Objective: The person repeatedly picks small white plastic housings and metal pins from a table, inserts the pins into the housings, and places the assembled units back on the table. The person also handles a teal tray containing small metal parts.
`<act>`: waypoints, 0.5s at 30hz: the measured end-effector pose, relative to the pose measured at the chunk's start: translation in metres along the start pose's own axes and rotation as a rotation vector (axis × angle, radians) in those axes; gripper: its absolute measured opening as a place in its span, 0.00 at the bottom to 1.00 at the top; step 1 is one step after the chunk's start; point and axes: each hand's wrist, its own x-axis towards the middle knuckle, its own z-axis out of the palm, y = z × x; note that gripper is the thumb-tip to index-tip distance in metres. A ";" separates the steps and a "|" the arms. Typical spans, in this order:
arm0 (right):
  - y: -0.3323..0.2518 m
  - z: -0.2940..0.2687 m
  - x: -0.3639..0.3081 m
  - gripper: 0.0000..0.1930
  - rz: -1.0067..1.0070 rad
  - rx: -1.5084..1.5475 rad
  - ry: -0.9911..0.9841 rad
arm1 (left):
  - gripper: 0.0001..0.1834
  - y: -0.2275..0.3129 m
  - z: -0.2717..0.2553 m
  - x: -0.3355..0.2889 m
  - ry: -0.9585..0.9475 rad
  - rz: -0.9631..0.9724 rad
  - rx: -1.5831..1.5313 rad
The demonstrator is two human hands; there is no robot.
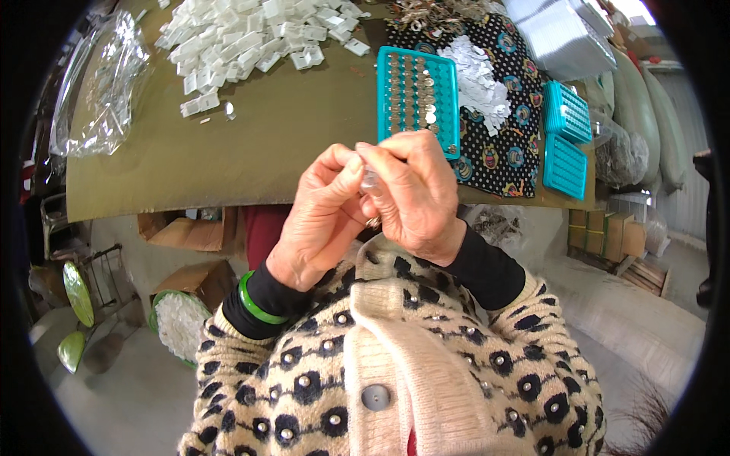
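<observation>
A small, clear to whitish piece [369,179] with a glassy shine is pinched between the fingertips of the left hand [315,205] and the right hand [420,194], in front of the person's chest. Its visible part runs up and down in the view, with its top and sides covered by the fingers. Below it, between the hands, a gold-coloured bit [372,222] shows, too small to tell whether the two are joined.
</observation>
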 end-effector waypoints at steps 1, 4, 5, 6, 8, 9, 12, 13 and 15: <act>0.000 -0.003 0.002 0.17 -0.003 -0.007 -0.015 | 0.05 0.002 0.001 0.000 -0.048 0.015 -0.012; -0.008 -0.021 -0.002 0.17 0.119 0.102 -0.036 | 0.06 0.009 0.004 -0.001 -0.011 0.090 0.045; -0.004 -0.031 -0.004 0.16 0.136 0.123 -0.086 | 0.06 0.012 0.005 -0.001 -0.052 0.105 0.030; -0.001 -0.041 -0.007 0.15 0.163 0.032 -0.044 | 0.06 0.015 0.005 -0.001 -0.052 0.133 0.075; 0.012 -0.059 -0.016 0.09 0.321 -0.126 0.022 | 0.07 0.018 0.005 0.001 -0.061 0.173 0.102; 0.023 -0.067 -0.020 0.06 0.381 -0.174 0.071 | 0.07 0.017 0.004 0.002 -0.079 0.172 0.119; 0.059 -0.089 -0.036 0.03 0.342 -0.535 0.110 | 0.06 0.011 0.002 0.003 -0.084 0.172 0.159; 0.067 -0.092 -0.043 0.03 0.343 -0.611 0.116 | 0.06 0.009 0.002 0.003 -0.084 0.163 0.164; 0.081 -0.093 -0.054 0.05 0.380 -0.689 0.061 | 0.05 0.006 0.001 0.005 -0.085 0.144 0.174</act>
